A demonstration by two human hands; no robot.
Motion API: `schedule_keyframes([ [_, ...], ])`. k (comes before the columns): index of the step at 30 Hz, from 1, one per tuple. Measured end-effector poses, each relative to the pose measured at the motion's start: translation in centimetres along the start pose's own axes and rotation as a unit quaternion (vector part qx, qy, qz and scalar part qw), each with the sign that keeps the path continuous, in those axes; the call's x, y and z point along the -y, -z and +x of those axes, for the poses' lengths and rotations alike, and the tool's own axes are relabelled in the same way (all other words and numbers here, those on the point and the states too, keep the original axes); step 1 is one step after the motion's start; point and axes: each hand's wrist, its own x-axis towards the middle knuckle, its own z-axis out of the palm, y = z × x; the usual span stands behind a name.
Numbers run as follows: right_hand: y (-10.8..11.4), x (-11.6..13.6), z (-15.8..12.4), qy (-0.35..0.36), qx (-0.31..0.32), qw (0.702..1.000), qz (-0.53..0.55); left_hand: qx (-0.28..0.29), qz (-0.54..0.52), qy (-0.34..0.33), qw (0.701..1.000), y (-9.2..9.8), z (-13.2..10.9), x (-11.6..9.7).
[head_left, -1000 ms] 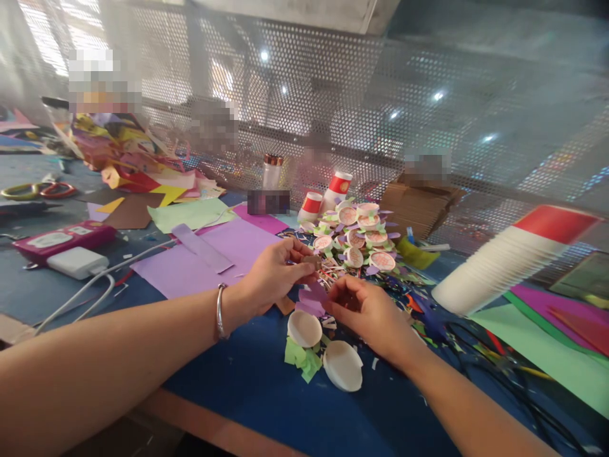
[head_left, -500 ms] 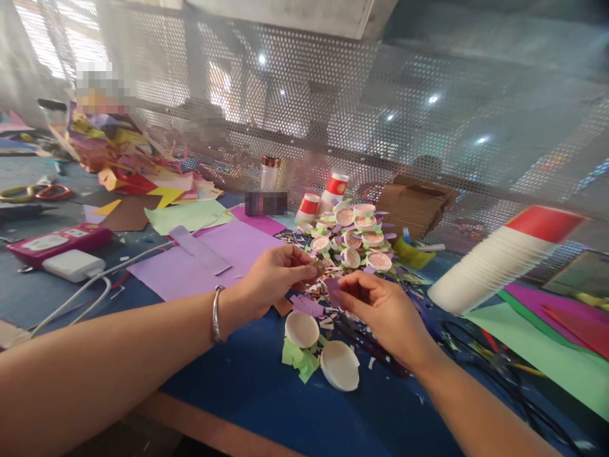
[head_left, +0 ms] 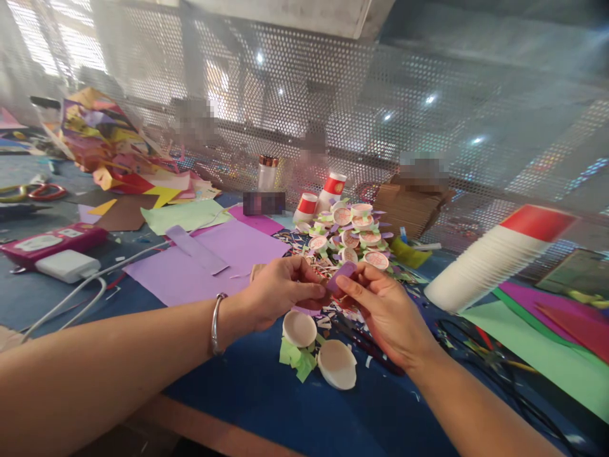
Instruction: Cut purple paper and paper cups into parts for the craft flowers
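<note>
My right hand pinches a small purple paper piece with a rounded end between thumb and fingers. Close beside it, my left hand is closed with thumb and fingertips together at the paper's lower end. What lies in the left fingers is too small to make out. Below the hands are two cut-off white cup bottoms and some light green paper pieces. Behind the hands rises a pile of cup bottoms with green and purple paper bits attached, among many paper scraps.
Leaning at right is a tall stack of paper cups. Purple paper sheets lie at left, near a magenta box and a white charger with its cable. Dark scissors lie under my right hand. A perforated screen stands behind.
My right hand has raised and turned the purple paper piece, bringing it against the left fingertips. My left hand has shifted slightly right.
</note>
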Motion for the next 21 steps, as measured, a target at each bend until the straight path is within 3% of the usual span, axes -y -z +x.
schedule_keyframes([
  [21, -0.34, -0.03, -0.23, 0.023, 0.012, 0.999, -0.034, 0.016, 0.036, -0.03, 0.999, -0.13, -0.11, 0.38],
])
